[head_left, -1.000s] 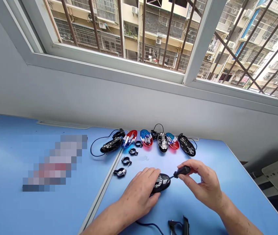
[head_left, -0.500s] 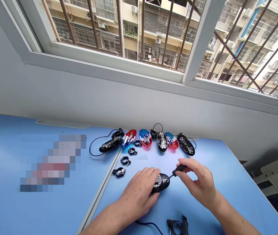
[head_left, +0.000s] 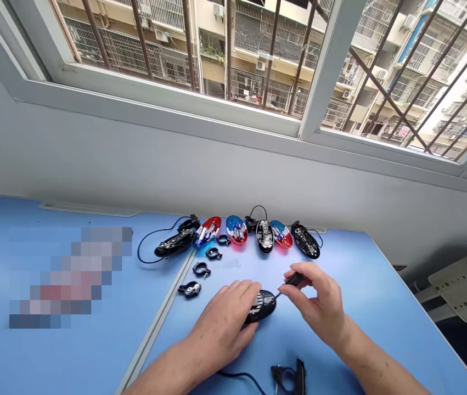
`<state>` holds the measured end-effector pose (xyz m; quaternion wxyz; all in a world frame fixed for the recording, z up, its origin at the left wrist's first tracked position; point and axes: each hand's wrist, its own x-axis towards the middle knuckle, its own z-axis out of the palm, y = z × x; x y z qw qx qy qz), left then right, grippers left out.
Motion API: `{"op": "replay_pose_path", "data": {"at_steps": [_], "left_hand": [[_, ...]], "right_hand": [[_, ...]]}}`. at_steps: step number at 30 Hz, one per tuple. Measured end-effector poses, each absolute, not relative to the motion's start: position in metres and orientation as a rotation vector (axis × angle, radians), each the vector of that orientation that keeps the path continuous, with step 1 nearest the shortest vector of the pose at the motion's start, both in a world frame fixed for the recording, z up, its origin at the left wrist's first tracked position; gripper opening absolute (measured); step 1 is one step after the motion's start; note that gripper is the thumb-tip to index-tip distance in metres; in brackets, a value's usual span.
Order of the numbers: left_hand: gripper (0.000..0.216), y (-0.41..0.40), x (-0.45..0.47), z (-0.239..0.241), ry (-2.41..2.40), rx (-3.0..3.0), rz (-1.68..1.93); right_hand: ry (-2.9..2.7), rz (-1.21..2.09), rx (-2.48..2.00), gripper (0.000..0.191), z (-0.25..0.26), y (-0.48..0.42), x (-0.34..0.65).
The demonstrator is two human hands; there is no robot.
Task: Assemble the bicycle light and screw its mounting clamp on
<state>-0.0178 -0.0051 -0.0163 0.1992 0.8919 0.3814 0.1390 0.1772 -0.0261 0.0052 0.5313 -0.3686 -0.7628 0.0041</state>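
Observation:
My left hand (head_left: 221, 323) lies over a black oval light body (head_left: 263, 305) on the blue table (head_left: 373, 296), fingers curled round it and pressing it down. My right hand (head_left: 319, 304) pinches the black handle of a small screwdriver (head_left: 293, 281), its thin tip pointing down-left at the right end of the oval body. A black cable (head_left: 237, 376) runs out from under my left wrist.
A row of red, blue and black oval light shells (head_left: 258, 235) lies along the back of the table. Several black ring clamps (head_left: 201, 269) sit to the left of my hands. A black bracket (head_left: 288, 376) lies near the front edge. A white seat (head_left: 463, 285) stands at right.
The screwdriver handle has sunk lower into my right hand's fingers and tilted closer to the oval body. The view has shifted slightly, so everything sits a bit further left.

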Motion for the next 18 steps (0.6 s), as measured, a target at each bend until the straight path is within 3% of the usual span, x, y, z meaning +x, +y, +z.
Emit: {"op": "replay_pose_path", "data": {"at_steps": [8, 13, 18], "left_hand": [[0.039, -0.004, -0.018, -0.015, 1.038, 2.500, 0.384], [0.037, -0.004, -0.019, -0.012, 1.022, 2.511, 0.356], [0.039, -0.005, -0.017, -0.008, 1.020, 2.509, 0.324]], "right_hand": [[-2.109, 0.210, -0.805, 0.050, 0.023, -0.034, 0.189], [-2.106, 0.382, -0.826, 0.047, 0.027, -0.036, 0.199], [-2.037, 0.327, -0.825, 0.047, 0.019, -0.033, 0.197]]}}
